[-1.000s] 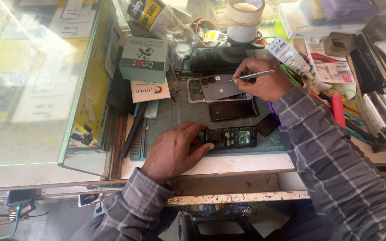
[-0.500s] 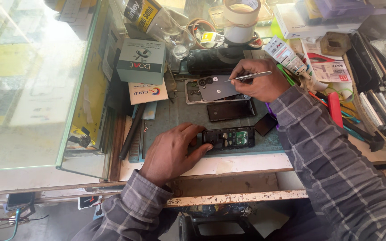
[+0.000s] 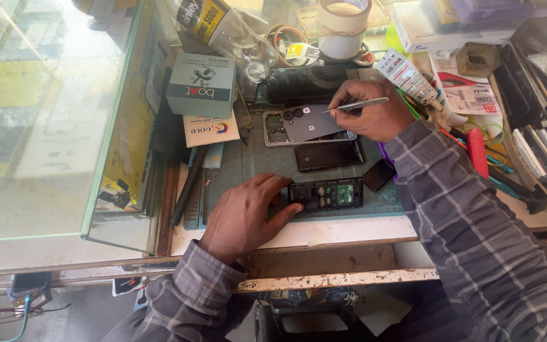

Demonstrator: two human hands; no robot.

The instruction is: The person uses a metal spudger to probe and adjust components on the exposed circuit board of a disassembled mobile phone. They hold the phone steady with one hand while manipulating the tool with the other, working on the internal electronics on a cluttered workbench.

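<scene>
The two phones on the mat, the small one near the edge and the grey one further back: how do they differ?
The small phone is black, narrow and lies open, its inner parts showing; the grey phone is wider and shows a smooth back cover with camera lenses. The left hand rests on the small phone's end, while the right hand points tweezers at the grey one. Both lie flat on the green mat.
</scene>
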